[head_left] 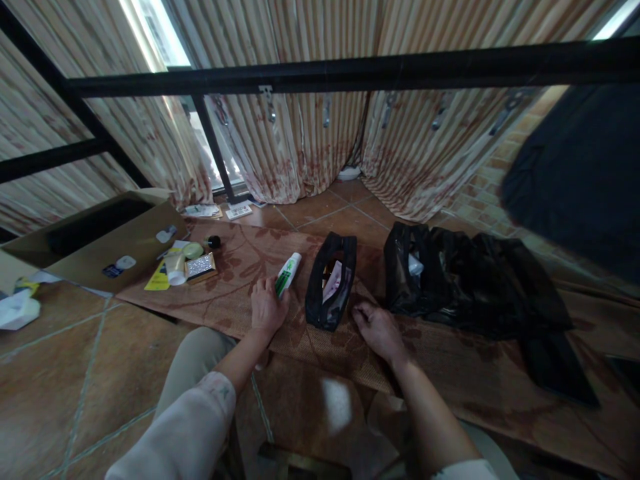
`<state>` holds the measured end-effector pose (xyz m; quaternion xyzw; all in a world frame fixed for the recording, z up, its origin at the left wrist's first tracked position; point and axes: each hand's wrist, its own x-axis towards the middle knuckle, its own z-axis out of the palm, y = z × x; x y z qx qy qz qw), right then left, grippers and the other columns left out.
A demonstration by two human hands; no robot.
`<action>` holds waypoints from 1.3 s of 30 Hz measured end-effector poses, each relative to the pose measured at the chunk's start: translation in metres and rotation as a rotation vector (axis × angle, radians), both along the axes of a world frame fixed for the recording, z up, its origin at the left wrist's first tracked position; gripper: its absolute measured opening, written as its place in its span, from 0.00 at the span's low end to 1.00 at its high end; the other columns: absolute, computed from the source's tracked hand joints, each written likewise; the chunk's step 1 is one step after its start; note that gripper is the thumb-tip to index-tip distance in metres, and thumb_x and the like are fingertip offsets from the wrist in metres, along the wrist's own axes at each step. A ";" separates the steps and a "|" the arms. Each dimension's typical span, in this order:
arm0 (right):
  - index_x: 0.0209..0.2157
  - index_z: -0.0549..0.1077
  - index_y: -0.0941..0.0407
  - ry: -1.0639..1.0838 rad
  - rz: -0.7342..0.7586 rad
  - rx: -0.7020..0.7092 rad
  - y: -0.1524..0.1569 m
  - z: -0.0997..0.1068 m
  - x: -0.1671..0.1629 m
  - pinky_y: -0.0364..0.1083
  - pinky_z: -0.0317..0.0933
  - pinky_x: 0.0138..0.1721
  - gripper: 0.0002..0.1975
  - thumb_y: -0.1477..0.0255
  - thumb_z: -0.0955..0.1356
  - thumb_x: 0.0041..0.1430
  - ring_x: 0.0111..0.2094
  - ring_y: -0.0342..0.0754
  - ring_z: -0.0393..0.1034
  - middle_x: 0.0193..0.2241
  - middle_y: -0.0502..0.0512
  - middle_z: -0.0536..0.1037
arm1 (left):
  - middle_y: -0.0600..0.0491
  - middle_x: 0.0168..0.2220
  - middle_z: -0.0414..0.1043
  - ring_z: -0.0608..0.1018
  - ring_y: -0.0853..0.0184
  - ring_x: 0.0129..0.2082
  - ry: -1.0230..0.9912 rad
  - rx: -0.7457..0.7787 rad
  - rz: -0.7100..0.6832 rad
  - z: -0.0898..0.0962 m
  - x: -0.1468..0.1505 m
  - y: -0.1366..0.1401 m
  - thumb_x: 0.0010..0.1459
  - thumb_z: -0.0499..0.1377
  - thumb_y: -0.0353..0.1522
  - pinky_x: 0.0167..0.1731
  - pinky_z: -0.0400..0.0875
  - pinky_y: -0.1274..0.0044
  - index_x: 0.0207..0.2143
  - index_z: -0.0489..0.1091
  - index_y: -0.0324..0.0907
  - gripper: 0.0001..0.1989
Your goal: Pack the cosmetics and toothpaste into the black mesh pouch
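Observation:
My left hand (269,308) is closed around a white and green toothpaste tube (288,273), its white cap pointing away from me. To the right of the tube stands a small black zip bag (317,301) with its top gaping. Inside the bag lie a pale pink packet (333,280) and a brownish item that I cannot make out. Beside the bag's near right side, my right hand (379,329) has its fingers curled together, and nothing shows in them. Whether its fingertips touch the bag is unclear.
Several black bags (475,283) stand in a row at the right. A cardboard box (135,243) sits at the left. Near it are a cream tube (175,267), a glittery case (200,266) and a dark-capped jar (213,242). A black rail (320,77) crosses behind the cloth-covered table.

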<state>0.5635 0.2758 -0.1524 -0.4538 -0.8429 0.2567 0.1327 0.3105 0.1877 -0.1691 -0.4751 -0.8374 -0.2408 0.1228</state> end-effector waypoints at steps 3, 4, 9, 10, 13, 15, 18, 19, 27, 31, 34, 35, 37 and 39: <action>0.38 0.74 0.53 0.009 0.004 0.002 0.000 -0.001 0.000 0.42 0.58 0.37 0.11 0.68 0.60 0.62 0.38 0.47 0.74 0.35 0.52 0.80 | 0.44 0.41 0.68 0.71 0.55 0.43 -0.005 0.001 0.004 0.000 0.000 0.000 0.55 0.56 0.36 0.44 0.66 0.67 0.47 0.66 0.39 0.18; 0.38 0.74 0.53 0.011 0.006 0.000 0.001 -0.001 0.000 0.42 0.58 0.37 0.11 0.68 0.61 0.62 0.38 0.47 0.74 0.35 0.52 0.80 | 0.44 0.41 0.69 0.71 0.55 0.43 -0.008 -0.001 0.006 0.000 -0.001 0.000 0.55 0.56 0.36 0.44 0.66 0.67 0.47 0.66 0.39 0.17; 0.37 0.74 0.52 0.023 0.005 -0.004 0.001 -0.003 0.000 0.41 0.58 0.38 0.11 0.69 0.61 0.61 0.38 0.46 0.73 0.34 0.52 0.80 | 0.44 0.40 0.69 0.71 0.54 0.42 -0.020 -0.010 0.012 -0.001 -0.003 0.001 0.55 0.57 0.37 0.44 0.66 0.66 0.46 0.66 0.39 0.17; 0.38 0.74 0.52 0.021 0.004 0.001 0.001 -0.003 0.000 0.41 0.58 0.38 0.11 0.68 0.61 0.61 0.38 0.46 0.73 0.34 0.52 0.80 | 0.44 0.40 0.70 0.71 0.54 0.42 -0.020 -0.013 0.010 -0.002 -0.003 0.001 0.55 0.57 0.38 0.44 0.66 0.66 0.46 0.66 0.39 0.18; 0.37 0.74 0.52 0.003 0.001 0.019 0.001 -0.002 0.000 0.42 0.58 0.37 0.11 0.68 0.60 0.62 0.38 0.47 0.73 0.35 0.53 0.80 | 0.44 0.40 0.70 0.71 0.55 0.42 -0.017 -0.018 0.013 -0.002 -0.003 0.001 0.55 0.57 0.38 0.44 0.66 0.66 0.46 0.66 0.38 0.19; 0.37 0.74 0.53 -0.004 0.004 0.016 0.000 -0.001 -0.001 0.42 0.58 0.37 0.12 0.68 0.60 0.62 0.38 0.47 0.74 0.35 0.53 0.80 | 0.44 0.40 0.70 0.71 0.55 0.42 -0.015 -0.021 0.016 -0.002 -0.003 0.001 0.55 0.57 0.39 0.44 0.66 0.66 0.46 0.66 0.38 0.19; 0.37 0.74 0.53 -0.007 -0.001 0.003 0.000 0.000 -0.001 0.42 0.58 0.37 0.12 0.68 0.60 0.62 0.38 0.47 0.74 0.35 0.52 0.80 | 0.44 0.40 0.70 0.71 0.55 0.42 -0.011 -0.034 0.020 -0.002 -0.004 0.001 0.55 0.57 0.39 0.43 0.66 0.66 0.46 0.67 0.38 0.19; 0.37 0.74 0.53 -0.011 -0.005 0.002 -0.001 0.000 -0.001 0.42 0.58 0.37 0.11 0.68 0.60 0.62 0.38 0.47 0.74 0.35 0.52 0.80 | 0.44 0.40 0.70 0.71 0.55 0.42 -0.008 -0.036 0.023 -0.002 -0.004 0.002 0.55 0.57 0.39 0.43 0.66 0.67 0.46 0.67 0.38 0.19; 0.38 0.74 0.52 -0.001 0.003 0.003 0.000 0.000 0.000 0.42 0.58 0.37 0.11 0.69 0.61 0.61 0.39 0.47 0.73 0.35 0.52 0.80 | 0.43 0.41 0.70 0.71 0.54 0.42 0.011 -0.033 0.018 -0.004 -0.004 0.001 0.54 0.57 0.39 0.44 0.66 0.66 0.47 0.66 0.38 0.20; 0.38 0.74 0.52 -0.006 0.004 -0.002 0.001 0.000 0.000 0.42 0.58 0.38 0.11 0.68 0.61 0.61 0.39 0.47 0.73 0.35 0.52 0.80 | 0.43 0.41 0.70 0.71 0.54 0.43 0.004 -0.035 0.016 -0.003 -0.004 0.001 0.55 0.57 0.39 0.44 0.66 0.66 0.46 0.66 0.38 0.19; 0.37 0.74 0.52 -0.004 0.004 -0.009 0.001 0.000 0.000 0.41 0.58 0.38 0.11 0.69 0.61 0.61 0.39 0.47 0.73 0.35 0.52 0.80 | 0.43 0.41 0.70 0.71 0.54 0.43 0.001 -0.036 0.016 -0.003 -0.004 0.002 0.54 0.57 0.39 0.44 0.66 0.66 0.47 0.66 0.38 0.19; 0.37 0.74 0.52 0.000 0.005 -0.009 0.001 0.000 0.000 0.41 0.58 0.38 0.11 0.69 0.61 0.61 0.39 0.47 0.73 0.35 0.52 0.80 | 0.43 0.41 0.70 0.71 0.54 0.43 -0.001 -0.037 0.017 -0.003 -0.004 0.002 0.54 0.57 0.38 0.44 0.66 0.66 0.47 0.66 0.38 0.20; 0.37 0.74 0.52 0.006 0.002 -0.009 0.000 0.000 0.000 0.41 0.58 0.39 0.11 0.69 0.61 0.61 0.39 0.46 0.73 0.34 0.52 0.80 | 0.43 0.41 0.70 0.71 0.54 0.43 -0.005 -0.040 0.018 -0.003 -0.004 0.002 0.54 0.57 0.38 0.44 0.65 0.66 0.47 0.66 0.38 0.20; 0.37 0.74 0.52 0.010 0.000 -0.008 0.000 0.001 0.000 0.41 0.58 0.39 0.11 0.69 0.61 0.61 0.39 0.47 0.73 0.34 0.52 0.80 | 0.43 0.41 0.70 0.71 0.54 0.43 -0.005 -0.044 0.019 -0.003 -0.003 0.002 0.54 0.57 0.38 0.44 0.66 0.66 0.46 0.66 0.38 0.19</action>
